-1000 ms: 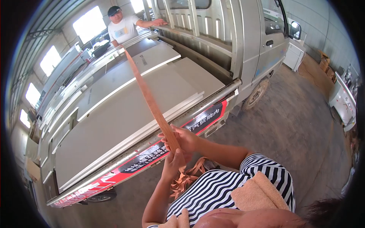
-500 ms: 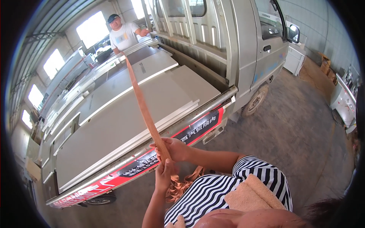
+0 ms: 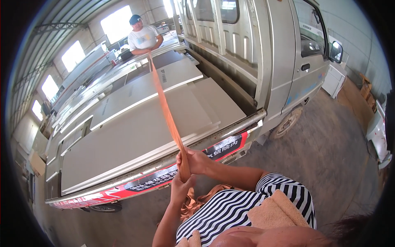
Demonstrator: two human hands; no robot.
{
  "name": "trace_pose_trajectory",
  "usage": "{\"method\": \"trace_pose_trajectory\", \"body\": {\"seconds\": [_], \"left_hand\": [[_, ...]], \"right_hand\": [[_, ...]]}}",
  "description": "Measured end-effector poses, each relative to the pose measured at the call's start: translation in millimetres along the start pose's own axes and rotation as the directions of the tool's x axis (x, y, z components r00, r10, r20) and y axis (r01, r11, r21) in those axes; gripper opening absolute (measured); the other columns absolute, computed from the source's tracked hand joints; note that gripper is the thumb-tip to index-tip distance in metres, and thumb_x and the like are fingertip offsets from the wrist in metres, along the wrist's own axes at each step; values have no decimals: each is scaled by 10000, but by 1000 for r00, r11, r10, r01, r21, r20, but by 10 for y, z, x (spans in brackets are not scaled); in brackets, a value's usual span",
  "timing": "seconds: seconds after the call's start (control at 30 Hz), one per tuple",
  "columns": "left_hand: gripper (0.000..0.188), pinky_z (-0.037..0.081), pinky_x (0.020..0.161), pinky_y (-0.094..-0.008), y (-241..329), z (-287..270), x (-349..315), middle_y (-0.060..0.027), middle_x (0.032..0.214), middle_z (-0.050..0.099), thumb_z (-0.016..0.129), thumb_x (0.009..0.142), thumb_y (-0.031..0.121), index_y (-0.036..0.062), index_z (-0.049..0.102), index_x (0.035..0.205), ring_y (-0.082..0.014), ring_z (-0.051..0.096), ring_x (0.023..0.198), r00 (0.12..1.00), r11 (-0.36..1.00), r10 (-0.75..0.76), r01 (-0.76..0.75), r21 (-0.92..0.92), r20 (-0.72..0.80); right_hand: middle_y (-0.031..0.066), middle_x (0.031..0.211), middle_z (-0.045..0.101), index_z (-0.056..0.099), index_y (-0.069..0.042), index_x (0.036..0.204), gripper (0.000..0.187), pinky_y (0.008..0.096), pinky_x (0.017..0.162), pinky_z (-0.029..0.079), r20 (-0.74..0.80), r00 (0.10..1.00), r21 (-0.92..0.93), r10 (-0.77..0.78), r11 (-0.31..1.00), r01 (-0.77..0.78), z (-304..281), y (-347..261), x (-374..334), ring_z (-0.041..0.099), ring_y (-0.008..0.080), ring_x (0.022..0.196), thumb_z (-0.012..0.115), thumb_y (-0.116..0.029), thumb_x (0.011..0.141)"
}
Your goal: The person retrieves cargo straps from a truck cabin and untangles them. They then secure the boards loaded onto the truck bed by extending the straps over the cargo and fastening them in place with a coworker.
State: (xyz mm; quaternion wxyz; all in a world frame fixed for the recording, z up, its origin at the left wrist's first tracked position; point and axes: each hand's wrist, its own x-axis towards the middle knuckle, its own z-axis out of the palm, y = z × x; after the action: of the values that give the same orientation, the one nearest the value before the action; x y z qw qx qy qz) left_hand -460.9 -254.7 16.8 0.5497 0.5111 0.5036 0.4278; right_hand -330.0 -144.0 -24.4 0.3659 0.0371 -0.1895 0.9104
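An orange webbing strap (image 3: pixel 166 113) runs from the far side of a truck bed, over stacked flat grey panels (image 3: pixel 135 127), down to my hands. My right hand (image 3: pixel 196 161) is closed around it just beyond the bed's near rail. Lower down, my left hand (image 3: pixel 181 187) grips the same strap with the thumb along it. Loose loops of the strap hang bunched against my striped shirt, partly hidden by my left forearm. Across the bed, a person in a cap and light T-shirt (image 3: pixel 144 39) has their hands close to the strap's far end.
A metal rail (image 3: pixel 242 122) edges the bed above a red and black side board (image 3: pixel 224 147). The truck's cab (image 3: pixel 294 53) and front wheel (image 3: pixel 286 123) stand to the right. White equipment (image 3: pixel 377 133) and brown boards (image 3: pixel 354 101) line the right wall.
My view has shifted slightly, so the truck appears further right. The person across the bed has drawn an outstretched arm in toward the strap. Both my hands keep hold of the strap.
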Motion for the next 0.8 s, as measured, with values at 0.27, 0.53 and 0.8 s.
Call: {"method": "trace_pose_trajectory", "body": {"seconds": [0.27, 0.53, 0.8], "left_hand": [[247, 471, 624, -404, -44, 84, 125, -140, 880, 620, 647, 855, 166, 27, 566, 1042, -343, 576, 686, 886, 651, 406, -109, 751, -222], [178, 436, 655, -246, -184, -110, 8, -1, 877, 623, 538, 966, 155, 41, 670, 1000, -79, 547, 789, 977, 985, -18, -19, 172, 212], [234, 461, 761, -286, -978, 293, -201, -29, 963, 654, 492, 982, 182, 24, 649, 1055, -123, 582, 866, 860, 938, -317, 222, 265, 400]], "right_hand": [[71, 902, 605, 539, -55, 981, 144, 364, 819, 498, -235, 962, -183, -138, 978, 96, 332, -140, -108, 599, 189, 904, 550, -198, 961], [79, 955, 635, 525, -6, 1123, 259, 278, 781, 508, -174, 978, -658, -116, 753, -28, 455, -38, -473, 631, 156, 904, 608, -154, 928], [59, 879, 590, 558, -20, 1078, 235, 302, 773, 469, -378, 925, -447, 46, 865, -226, 10, 27, -1131, 591, 163, 834, 570, -203, 932]]}}
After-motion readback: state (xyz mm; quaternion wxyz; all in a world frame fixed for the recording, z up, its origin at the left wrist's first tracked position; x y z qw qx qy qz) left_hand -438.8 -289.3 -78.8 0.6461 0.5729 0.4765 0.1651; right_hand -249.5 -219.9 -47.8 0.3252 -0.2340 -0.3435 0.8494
